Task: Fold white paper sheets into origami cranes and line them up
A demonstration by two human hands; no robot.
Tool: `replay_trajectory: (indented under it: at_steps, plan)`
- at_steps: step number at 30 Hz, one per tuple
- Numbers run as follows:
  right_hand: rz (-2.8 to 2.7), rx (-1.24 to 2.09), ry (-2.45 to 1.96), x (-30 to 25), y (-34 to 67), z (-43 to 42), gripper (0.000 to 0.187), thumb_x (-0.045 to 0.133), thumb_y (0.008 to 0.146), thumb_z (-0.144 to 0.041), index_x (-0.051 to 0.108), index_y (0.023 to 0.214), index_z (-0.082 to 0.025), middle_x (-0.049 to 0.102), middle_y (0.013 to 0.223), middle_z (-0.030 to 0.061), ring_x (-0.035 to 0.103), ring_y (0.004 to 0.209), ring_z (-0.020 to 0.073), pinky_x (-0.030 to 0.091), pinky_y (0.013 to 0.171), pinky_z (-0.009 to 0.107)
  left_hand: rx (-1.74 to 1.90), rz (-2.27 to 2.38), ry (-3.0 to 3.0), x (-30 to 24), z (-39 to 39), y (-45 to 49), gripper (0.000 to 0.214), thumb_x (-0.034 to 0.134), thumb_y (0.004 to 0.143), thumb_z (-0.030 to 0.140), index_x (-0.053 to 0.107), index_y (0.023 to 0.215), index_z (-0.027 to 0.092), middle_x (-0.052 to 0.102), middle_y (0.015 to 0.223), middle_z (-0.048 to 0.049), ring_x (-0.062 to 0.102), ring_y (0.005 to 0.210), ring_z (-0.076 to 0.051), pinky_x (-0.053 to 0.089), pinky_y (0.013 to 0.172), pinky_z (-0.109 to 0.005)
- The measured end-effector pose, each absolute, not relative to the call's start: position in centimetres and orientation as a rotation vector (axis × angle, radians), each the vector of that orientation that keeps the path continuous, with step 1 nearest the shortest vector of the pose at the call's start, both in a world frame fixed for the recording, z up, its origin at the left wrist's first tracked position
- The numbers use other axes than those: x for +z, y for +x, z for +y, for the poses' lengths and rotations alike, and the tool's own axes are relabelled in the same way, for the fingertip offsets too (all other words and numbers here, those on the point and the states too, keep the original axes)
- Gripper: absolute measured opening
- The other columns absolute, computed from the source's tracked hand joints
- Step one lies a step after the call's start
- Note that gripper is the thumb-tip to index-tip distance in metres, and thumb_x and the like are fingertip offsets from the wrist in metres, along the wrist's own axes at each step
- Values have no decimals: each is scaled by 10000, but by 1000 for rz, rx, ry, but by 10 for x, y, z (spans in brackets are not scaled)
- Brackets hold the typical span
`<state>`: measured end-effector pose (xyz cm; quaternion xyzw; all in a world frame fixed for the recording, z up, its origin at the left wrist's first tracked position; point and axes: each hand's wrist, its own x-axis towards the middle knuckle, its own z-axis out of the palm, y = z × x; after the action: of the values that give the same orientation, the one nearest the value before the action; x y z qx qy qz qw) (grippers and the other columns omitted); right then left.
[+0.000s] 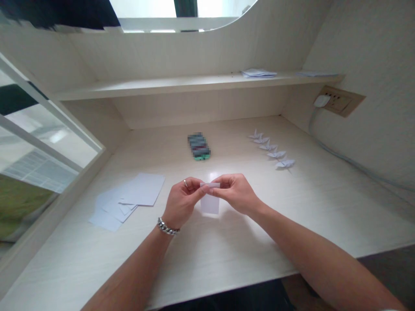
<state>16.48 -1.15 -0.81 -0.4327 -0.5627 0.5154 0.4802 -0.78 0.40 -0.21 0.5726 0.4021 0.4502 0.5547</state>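
Note:
A small white sheet of paper (210, 204) hangs between my two hands, its top edge folded over. My left hand (184, 196), with a ring and a chain bracelet, pinches the upper left of the paper between thumb and fingers. Opposite it, my right hand (237, 192) grips the upper right, and the two thumbs nearly meet along the fold. To the left lie several loose white paper sheets (144, 190), overlapping on the desk. Several folded paper cranes (268, 147) stand in a slanting row at the right.
A phone-like object (199, 146), its face pixelated, lies beyond my hands. A shelf (162, 85) runs across the back with a paper stack (258, 73) on it. At right, a white plug and cable (322, 101) sit in a wall socket (342, 101).

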Motion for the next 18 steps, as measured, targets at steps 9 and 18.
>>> replay_trajectory:
  at_steps: [9,18]
  plan:
    - [-1237,1295,-1025,-5,164,-11,275,785,677,-393,767,794,-144,737,747,60,623,639,149,471,595,269,1115,1033,1323,-2,0,-6,294,797,677,391,683,755,132,702,706,-36,621,639,-139,498,597,-239]
    - [-1100,1402,-1073,-2,161,-10,318,827,598,-413,760,733,-133,716,690,60,621,622,150,507,616,298,1072,1094,1324,-2,0,-6,312,793,668,417,715,754,127,745,734,-68,669,655,-177,532,618,-274]
